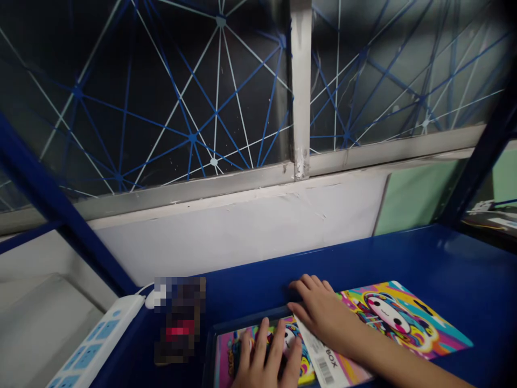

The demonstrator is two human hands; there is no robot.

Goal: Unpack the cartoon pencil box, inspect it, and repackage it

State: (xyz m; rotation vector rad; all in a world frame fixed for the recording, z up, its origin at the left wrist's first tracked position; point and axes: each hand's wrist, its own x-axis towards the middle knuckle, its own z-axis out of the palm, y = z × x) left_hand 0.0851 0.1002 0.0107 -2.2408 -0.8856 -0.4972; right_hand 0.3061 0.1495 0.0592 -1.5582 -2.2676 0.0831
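Blue tabletop (407, 258), head view: two bare hands, both open and flat, fingers spread, nothing grasped. Left hand (266, 358) rests on one cartoon-printed panel (226, 355) inside a dark tray (209, 345). Right hand (323, 315), wrist low, lies angled across a second cartoon-printed panel (404, 318). One white barcode label (323, 361) between the hands reads "BOX". Left of the left hand: one pixelated object (180, 318), unreadable, and one white power strip (97, 339). Beyond the fingertips: one window with blue-and-white netting (202, 97).
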